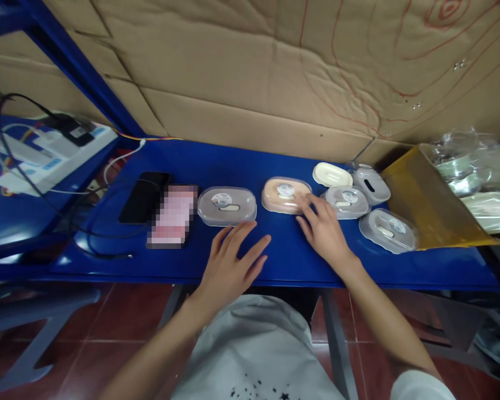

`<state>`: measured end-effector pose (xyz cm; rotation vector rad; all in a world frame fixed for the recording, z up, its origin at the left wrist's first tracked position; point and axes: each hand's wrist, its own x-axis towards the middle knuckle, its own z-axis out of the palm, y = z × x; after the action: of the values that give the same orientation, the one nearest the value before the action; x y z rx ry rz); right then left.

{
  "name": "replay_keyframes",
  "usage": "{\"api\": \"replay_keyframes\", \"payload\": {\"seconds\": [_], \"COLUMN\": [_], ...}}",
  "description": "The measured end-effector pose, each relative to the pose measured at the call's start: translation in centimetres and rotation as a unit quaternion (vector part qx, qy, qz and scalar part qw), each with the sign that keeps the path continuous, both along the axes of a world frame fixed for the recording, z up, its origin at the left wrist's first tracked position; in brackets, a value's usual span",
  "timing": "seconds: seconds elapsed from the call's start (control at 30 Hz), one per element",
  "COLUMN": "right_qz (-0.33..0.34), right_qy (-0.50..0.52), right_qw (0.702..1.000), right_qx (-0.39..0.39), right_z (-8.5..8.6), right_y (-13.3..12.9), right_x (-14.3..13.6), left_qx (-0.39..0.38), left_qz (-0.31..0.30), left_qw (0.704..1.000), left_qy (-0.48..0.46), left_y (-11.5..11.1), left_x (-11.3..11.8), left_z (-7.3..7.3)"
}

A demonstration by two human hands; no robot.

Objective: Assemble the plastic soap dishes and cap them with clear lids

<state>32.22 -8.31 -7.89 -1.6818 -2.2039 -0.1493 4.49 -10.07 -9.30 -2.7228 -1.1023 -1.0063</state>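
One peach case [282, 196] beside your right hand [325, 225], fingers slack on both sides

Your right hand reaches over the blue table [289, 253] with its fingers spread and lightly bent. Its fingertips are at the right end of the peach case, overlapping the edge as seen from above; blur there prevents confirming contact. The fingers are not wrapped around the case, which lies flat near the middle of the table with a round label on its clear cover.

Your left hand [229, 264] is released: the fingers are splayed, palm down, grasping nothing. Its fingertips lie just beside the near edge of a grey case [208, 208], also flat and labelled, to the left of the peach one. Whether they touch that edge cannot be told.

Right of your right hand, note two further labelled grey units: a rear case [333, 195] and a front case [389, 230]. Behind them sit a cream tray [332, 175] and a slotted grey piece [373, 186]. A yellow-sided box [404, 203] at the far right holds clear-wrapped items [489, 211].

Left of the grey case, a phone [173, 216] with a pixelated screen lies against a black device [144, 200]. Farther left, cables run around a white power strip [104, 136].
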Motion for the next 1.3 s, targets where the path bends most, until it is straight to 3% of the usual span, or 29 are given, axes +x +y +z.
{"api": "replay_keyframes", "payload": {"seconds": [0.07, 0.13, 0.23, 0.3, 0.37, 0.5, 0.63, 0.7, 0.77, 0.87, 0.93, 1.0, 1.1, 1.17, 1.3], "right_qz": [0.048, 0.039, -0.094, -0.201, -0.248, -0.161, -0.016, -0.023, -0.1, -0.194, -0.173, -0.106, -0.035, -0.076, -0.233], "right_qy": [0.038, 0.044, -0.014, -0.053, -0.073, -0.057, 0.054, 0.088, 0.076, 0.023, 0.016, 0.026, 0.051, 0.043, -0.012], "right_qw": [0.997, 0.997, 0.995, 0.978, 0.966, 0.985, 0.998, 0.996, 0.992, 0.981, 0.984, 0.992, 0.997, 0.996, 0.971], "right_qx": [-0.036, -0.046, -0.008, 0.013, 0.007, -0.025, -0.027, 0.001, 0.028, -0.003, -0.041, -0.068, -0.055, -0.005, 0.054], "right_z": [0.5, 0.9, 0.8, 0.5, 0.1, 0.0, 0.3, 0.5, 0.5, 0.1, -0.1, 0.1, 0.8, 1.1, 0.0], "right_y": [1.2, 1.6, 1.0, 0.2, -0.4, 0.0, 4.0, 6.3, 7.6, 7.1, 5.2, 2.9, 0.7, 0.7, 2.9], "right_x": [-0.1, 0.6, 2.9, 4.0, 3.9, 0.2, -2.1, -0.8, 1.8, 5.6, 6.9, 7.2, 7.5, 8.6, 12.0], "left_qx": [-0.001, 0.0, 0.004, -0.002, -0.013, -0.038, -0.049, -0.056, -0.061, -0.067, -0.073, -0.075, -0.07, -0.07, -0.077], "left_qz": [0.019, 0.036, 0.053, 0.051, 0.039, 0.008, -0.007, -0.012, -0.018, -0.024, -0.028, -0.032, -0.042, -0.056, -0.087], "left_qw": [1.0, 0.999, 0.999, 0.999, 0.999, 0.999, 0.999, 0.998, 0.998, 0.997, 0.997, 0.996, 0.996, 0.995, 0.989], "left_qy": [-0.002, -0.005, -0.012, -0.015, -0.015, -0.002, 0.0, 0.001, 0.002, 0.008, 0.017, 0.027, 0.035, 0.047, 0.094], "left_y": [0.3, 0.7, 1.1, 1.2, 1.1, 0.4, -0.3, -0.5, -0.6, -0.7, -0.6, -0.6, -0.5, -0.5, -0.4], "left_x": [-0.7, -1.2, -1.7, -1.7, -1.5, -0.7, -0.4, -0.4, -0.4, -0.3, -0.1, 0.1, 0.5, 0.7, 1.4], "left_z": [0.2, 0.3, 0.2, 0.0, -0.1, -0.3, -0.4, -0.4, -0.5, -0.6, -0.7, -0.8, -0.9, -0.8, -0.5]}}
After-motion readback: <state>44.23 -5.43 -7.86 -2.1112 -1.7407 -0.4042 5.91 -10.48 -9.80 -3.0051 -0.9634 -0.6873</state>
